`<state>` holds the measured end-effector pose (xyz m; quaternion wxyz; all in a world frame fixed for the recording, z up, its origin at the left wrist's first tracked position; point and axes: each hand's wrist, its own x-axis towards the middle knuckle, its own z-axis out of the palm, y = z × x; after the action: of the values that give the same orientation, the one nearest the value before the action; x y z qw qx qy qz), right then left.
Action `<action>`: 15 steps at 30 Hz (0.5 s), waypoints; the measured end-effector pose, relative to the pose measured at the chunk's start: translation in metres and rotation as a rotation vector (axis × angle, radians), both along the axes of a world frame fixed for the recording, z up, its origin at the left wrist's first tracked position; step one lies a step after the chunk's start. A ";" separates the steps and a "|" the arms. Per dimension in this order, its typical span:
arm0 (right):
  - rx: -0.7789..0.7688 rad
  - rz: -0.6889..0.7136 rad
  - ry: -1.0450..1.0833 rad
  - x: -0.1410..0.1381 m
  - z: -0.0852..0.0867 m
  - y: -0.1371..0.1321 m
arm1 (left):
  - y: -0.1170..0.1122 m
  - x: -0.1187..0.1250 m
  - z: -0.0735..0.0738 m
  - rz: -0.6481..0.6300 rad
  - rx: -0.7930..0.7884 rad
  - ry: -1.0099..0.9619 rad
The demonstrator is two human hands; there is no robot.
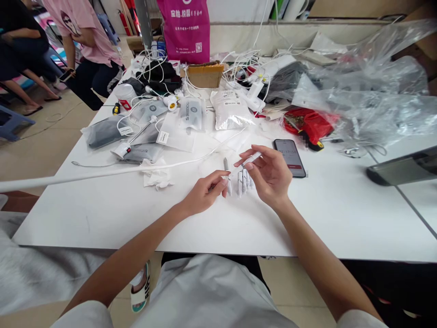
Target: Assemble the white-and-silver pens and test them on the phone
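Observation:
My right hand pinches a slim white stick, which looks like a pen, between thumb and fingers above the table. Just to its left, my left hand is closed, thumb against curled fingers; what it holds, if anything, is hidden. A grey-tipped pen-like stick shows right at the left fingertips, and I cannot tell whether they touch it. Between the hands, several similar white sticks lie side by side on the white table. Part of that row is behind my right hand.
A phone lies right of my right hand. A white cable crosses the table. Crumpled tissue, packaged pouches, tangled cords, a red bag and clear plastic lie around. A grey device is far right. People sit back left.

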<state>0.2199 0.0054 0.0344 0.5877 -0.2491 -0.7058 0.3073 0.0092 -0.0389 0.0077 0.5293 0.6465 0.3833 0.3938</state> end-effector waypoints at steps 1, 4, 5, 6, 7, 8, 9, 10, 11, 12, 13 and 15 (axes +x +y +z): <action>-0.002 0.004 -0.003 0.000 -0.001 0.000 | 0.000 0.000 0.000 0.000 0.001 0.003; -0.027 -0.002 -0.028 0.000 -0.004 -0.001 | 0.001 0.000 0.002 0.015 -0.009 0.015; -0.037 -0.006 -0.034 0.000 -0.004 -0.001 | 0.001 0.000 0.002 0.025 -0.013 0.015; -0.046 -0.010 -0.038 -0.001 -0.004 -0.002 | 0.002 0.000 0.002 0.035 -0.016 0.012; -0.053 -0.016 -0.037 -0.001 -0.004 -0.002 | 0.002 0.001 0.002 0.046 -0.018 0.005; -0.058 -0.023 -0.029 -0.001 -0.003 -0.002 | 0.002 0.001 0.001 0.056 -0.019 -0.002; -0.062 -0.031 -0.018 -0.001 -0.002 -0.001 | 0.003 0.001 0.000 0.065 -0.017 -0.010; -0.064 -0.044 0.001 0.000 -0.001 0.000 | 0.003 0.001 0.000 0.073 -0.015 -0.019; -0.065 -0.061 0.028 0.001 0.000 0.002 | 0.003 0.000 0.000 0.082 -0.012 -0.026; -0.067 -0.080 0.059 0.003 0.001 0.005 | 0.003 0.000 -0.001 0.088 -0.009 -0.030; -0.075 -0.098 0.088 0.005 0.001 0.008 | 0.003 0.000 -0.001 0.093 -0.005 -0.028; -0.119 -0.115 0.126 0.010 0.001 0.016 | 0.003 0.000 0.000 0.100 0.009 -0.012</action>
<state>0.2298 0.0209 0.0351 0.6317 -0.3039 -0.6327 0.3291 0.0090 -0.0364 0.0078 0.5084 0.6263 0.4102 0.4255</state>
